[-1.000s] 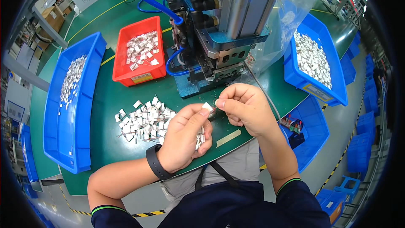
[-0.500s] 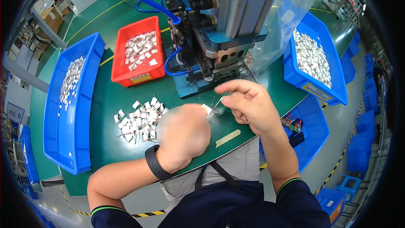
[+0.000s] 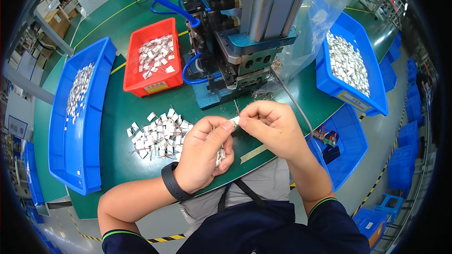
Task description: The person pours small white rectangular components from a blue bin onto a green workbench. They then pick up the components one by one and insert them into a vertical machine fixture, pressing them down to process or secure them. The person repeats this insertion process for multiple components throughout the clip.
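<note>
Above the near edge of the green table, both hands meet at a small white flat part with thin wire leads. My left hand is closed, with thumb and forefinger pinching that part. More white parts show within its curled fingers. My right hand is closed too, its thumb and forefinger pinched at the same part's right end; a thin lead sticks up beside the fingertips. Left of my left hand lies a loose pile of similar white parts. The press stands just beyond my hands.
A red bin and a long blue bin, both holding white parts, stand to the left. Another filled blue bin is at the right. A grey tube runs from the press toward a lower blue bin. Tape lies near the table edge.
My right hand has moved left and slightly down, bringing its fingertips against the part at my left hand. My left hand has turned, so its thumb and the parts in its fingers now show.
</note>
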Tool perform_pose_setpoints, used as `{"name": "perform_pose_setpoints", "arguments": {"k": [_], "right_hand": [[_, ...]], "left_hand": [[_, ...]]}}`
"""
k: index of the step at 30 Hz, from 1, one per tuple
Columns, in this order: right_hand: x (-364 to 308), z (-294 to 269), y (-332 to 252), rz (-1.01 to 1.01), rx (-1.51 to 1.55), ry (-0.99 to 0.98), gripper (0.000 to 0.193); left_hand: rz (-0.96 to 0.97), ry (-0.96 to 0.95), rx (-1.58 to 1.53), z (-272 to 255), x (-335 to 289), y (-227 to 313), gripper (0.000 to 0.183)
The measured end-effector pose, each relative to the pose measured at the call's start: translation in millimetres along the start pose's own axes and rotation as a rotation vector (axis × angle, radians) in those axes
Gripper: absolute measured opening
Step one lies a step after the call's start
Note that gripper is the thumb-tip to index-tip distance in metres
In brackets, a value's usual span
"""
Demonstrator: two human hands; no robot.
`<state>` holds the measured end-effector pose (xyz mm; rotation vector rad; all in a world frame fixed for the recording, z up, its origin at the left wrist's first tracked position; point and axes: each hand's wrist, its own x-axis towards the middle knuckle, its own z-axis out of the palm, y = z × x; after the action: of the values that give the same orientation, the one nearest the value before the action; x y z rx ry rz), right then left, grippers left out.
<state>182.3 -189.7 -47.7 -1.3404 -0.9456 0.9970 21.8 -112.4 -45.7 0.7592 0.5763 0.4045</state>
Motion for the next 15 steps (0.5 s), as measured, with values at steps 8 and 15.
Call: {"name": "perform_pose_setpoints", "arguments": {"k": [8, 15], "right_hand": [[-2, 0, -2, 0.009, 0.045, -0.028, 0.015], [16, -11, -11, 0.036, 0.160, 0.150, 0.018]], "left_hand": [[0.005, -0.025, 0.015, -1, 1, -1, 0.010], [-0.007, -0.026, 0.021, -1, 1, 0, 0.011]]}}
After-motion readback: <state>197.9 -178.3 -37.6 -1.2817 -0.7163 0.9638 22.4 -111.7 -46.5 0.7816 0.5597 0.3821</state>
